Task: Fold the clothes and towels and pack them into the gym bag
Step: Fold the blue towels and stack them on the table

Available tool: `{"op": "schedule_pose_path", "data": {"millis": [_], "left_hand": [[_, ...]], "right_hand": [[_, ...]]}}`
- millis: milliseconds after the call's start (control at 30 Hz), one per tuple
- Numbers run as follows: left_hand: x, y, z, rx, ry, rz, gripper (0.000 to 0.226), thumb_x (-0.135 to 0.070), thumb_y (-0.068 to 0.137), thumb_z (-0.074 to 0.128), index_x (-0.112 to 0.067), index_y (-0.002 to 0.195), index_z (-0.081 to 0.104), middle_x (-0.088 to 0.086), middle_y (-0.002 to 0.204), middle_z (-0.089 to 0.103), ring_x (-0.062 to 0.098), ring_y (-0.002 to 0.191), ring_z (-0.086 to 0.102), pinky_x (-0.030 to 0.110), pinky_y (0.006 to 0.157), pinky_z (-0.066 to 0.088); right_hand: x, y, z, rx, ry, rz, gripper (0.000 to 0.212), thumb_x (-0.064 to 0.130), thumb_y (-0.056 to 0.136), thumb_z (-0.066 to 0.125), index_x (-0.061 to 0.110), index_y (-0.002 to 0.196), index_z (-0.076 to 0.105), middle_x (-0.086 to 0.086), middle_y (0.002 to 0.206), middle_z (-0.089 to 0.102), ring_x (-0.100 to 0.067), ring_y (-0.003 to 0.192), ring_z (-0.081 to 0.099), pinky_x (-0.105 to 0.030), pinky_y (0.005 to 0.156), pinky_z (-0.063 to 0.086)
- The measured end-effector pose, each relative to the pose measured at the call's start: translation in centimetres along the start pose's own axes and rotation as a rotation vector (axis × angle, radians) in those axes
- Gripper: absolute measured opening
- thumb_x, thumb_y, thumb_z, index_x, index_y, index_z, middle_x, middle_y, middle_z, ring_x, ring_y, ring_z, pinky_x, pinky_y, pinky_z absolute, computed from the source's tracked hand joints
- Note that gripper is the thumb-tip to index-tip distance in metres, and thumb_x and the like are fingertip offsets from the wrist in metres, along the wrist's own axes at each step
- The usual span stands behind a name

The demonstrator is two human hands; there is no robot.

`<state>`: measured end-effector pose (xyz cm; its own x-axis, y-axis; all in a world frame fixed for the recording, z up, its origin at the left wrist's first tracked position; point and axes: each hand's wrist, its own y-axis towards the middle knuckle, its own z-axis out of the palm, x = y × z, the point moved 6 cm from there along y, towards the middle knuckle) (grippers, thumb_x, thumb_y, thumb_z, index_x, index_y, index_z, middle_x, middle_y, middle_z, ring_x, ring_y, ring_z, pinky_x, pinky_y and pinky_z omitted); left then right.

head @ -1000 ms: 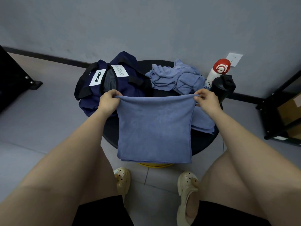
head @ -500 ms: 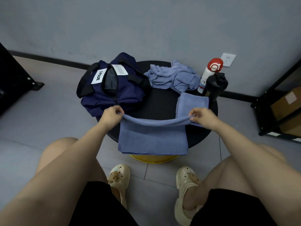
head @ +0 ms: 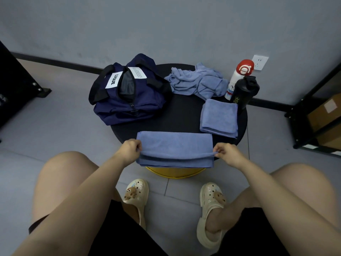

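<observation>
Two hands at the near rim of the round black table (head: 184,115). Left hand (head: 130,150) pinches the left end of a folded blue towel (head: 175,145), fingers curled on the upper layer's edge; right hand (head: 226,152) pinches the right end likewise. Towel lies flat, its near edge overhanging the rim. Second folded towel (head: 218,117) sits to the right, crumpled blue cloth (head: 197,80) behind it. Grey tiled floor, grey wall. Navy gym bag (head: 129,100) at the left, unzipped; contents cannot be made out. Black bottle (head: 243,91) and white red-capped bottle (head: 238,78) stand together at the far right.

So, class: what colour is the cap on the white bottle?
Red cap, white bottle; head view.
</observation>
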<state>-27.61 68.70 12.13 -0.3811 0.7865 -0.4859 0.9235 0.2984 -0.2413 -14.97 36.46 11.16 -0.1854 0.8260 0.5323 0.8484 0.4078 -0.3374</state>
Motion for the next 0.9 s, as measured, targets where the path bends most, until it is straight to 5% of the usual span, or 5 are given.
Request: {"op": "schedule_pose_path", "data": {"millis": [267, 400, 500, 633, 900], "left_hand": [[1.2, -0.1, 2.5, 0.153, 0.252, 0.004, 0.025, -0.004, 0.090, 0.045, -0.012, 0.110, 0.058, 0.007, 0.124, 0.050, 0.025, 0.111, 0.048, 0.028, 0.086, 0.039], [0.9, 0.3, 3.0, 0.135, 0.330, 0.028, 0.034, -0.016, 0.091, 0.046, -0.018, 0.124, 0.054, 0.003, 0.129, 0.049, 0.022, 0.120, 0.043, 0.031, 0.095, 0.041], [0.2, 0.9, 3.2, 0.045, 0.306, 0.041, 0.038, -0.016, 0.094, 0.042, -0.018, 0.131, 0.050, 0.004, 0.134, 0.045, 0.023, 0.124, 0.040, 0.032, 0.096, 0.037], [-2.2, 1.7, 4.9, 0.021, 0.275, 0.132, 0.047, -0.017, 0.100, 0.035, -0.015, 0.146, 0.031, 0.004, 0.152, 0.027, 0.023, 0.136, 0.031, 0.031, 0.106, 0.029], [-5.8, 3.7, 9.8, 0.062, 0.356, 0.199, 0.056, -0.031, 0.104, 0.019, -0.016, 0.150, -0.008, -0.003, 0.158, -0.014, 0.012, 0.145, -0.012, 0.031, 0.116, -0.008]], "right_hand": [[-0.2, -0.4, 2.4, 0.101, -0.134, -0.061, 0.010, 0.008, 0.087, 0.064, 0.016, 0.082, 0.060, -0.003, 0.091, 0.064, -0.021, 0.088, 0.060, -0.023, 0.068, 0.040], [0.4, 0.1, 2.4, 0.085, -0.155, -0.115, 0.023, 0.035, 0.088, 0.066, 0.014, 0.098, 0.069, 0.001, 0.099, 0.064, -0.016, 0.093, 0.059, -0.029, 0.082, 0.047], [1.6, 0.8, 2.5, -0.075, -0.187, -0.181, 0.028, 0.029, 0.097, 0.052, 0.009, 0.113, 0.066, -0.005, 0.118, 0.061, -0.022, 0.110, 0.056, -0.031, 0.092, 0.042], [3.9, 1.8, 5.3, -0.064, -0.288, -0.272, 0.045, 0.030, 0.103, 0.036, 0.010, 0.144, 0.040, -0.001, 0.155, 0.028, -0.016, 0.144, 0.022, -0.028, 0.115, 0.018], [7.0, 4.5, 10.2, -0.039, -0.457, -0.294, 0.056, 0.038, 0.104, 0.022, 0.020, 0.153, 0.000, 0.004, 0.161, -0.006, -0.015, 0.147, -0.010, -0.035, 0.116, -0.012]]}}
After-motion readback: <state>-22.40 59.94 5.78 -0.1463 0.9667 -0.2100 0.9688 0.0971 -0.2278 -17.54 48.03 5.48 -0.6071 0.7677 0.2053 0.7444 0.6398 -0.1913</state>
